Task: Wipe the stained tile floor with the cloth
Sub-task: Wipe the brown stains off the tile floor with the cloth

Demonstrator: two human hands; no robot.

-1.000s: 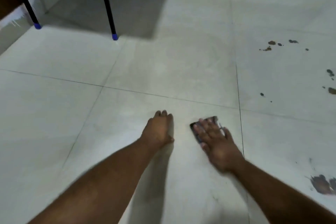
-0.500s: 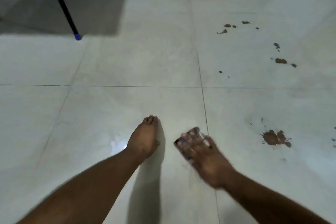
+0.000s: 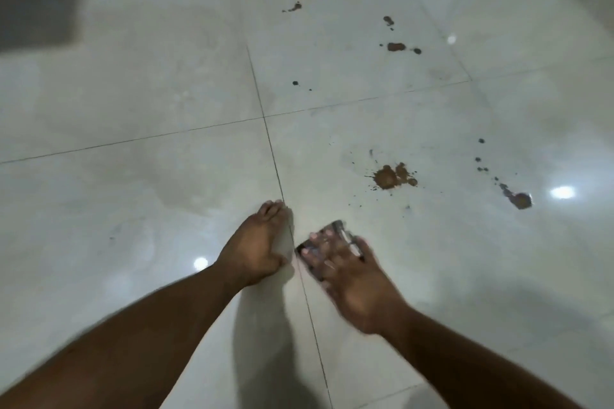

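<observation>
The cloth point(image 3: 327, 242) is pressed flat to the pale tile floor point(image 3: 133, 176) under the spread, straight fingers of the right hand point(image 3: 349, 276), just right of a grout line. The left hand point(image 3: 257, 247) is rested on the floor beside it, fingers straight and together. Brown stains point(image 3: 392, 176) are scattered ahead, well apart from the cloth.

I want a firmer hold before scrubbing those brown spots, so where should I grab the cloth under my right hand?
The cloth lies flat under the right hand, whose straight fingers press it down. Its far edge pokes out past the fingertips, so curling them over that edge from above and bunching it into the palm should work best. Motion blur hides its folds.
</observation>
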